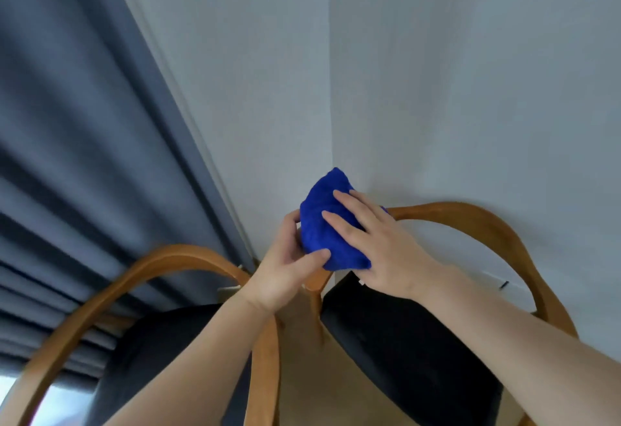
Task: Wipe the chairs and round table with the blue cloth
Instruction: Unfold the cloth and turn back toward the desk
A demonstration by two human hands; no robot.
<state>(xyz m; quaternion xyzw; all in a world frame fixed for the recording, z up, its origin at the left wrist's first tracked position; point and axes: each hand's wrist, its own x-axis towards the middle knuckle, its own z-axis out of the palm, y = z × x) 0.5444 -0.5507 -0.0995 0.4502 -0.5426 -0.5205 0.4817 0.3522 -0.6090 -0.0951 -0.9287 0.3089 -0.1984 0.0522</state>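
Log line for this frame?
left hand: grips blue cloth | right hand: flat on blue cloth | blue cloth: at chair back

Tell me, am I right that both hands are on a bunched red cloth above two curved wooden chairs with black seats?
Not quite: the head view shows the bunched cloth is bright blue, not red. The left hand and right hand are indeed both on it, above two curved wooden chairs with black seats.

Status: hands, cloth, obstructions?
Left hand grips blue cloth; right hand flat on it. Cloth bunched by right chair's backrest, contact unclear. No obstruction seen.
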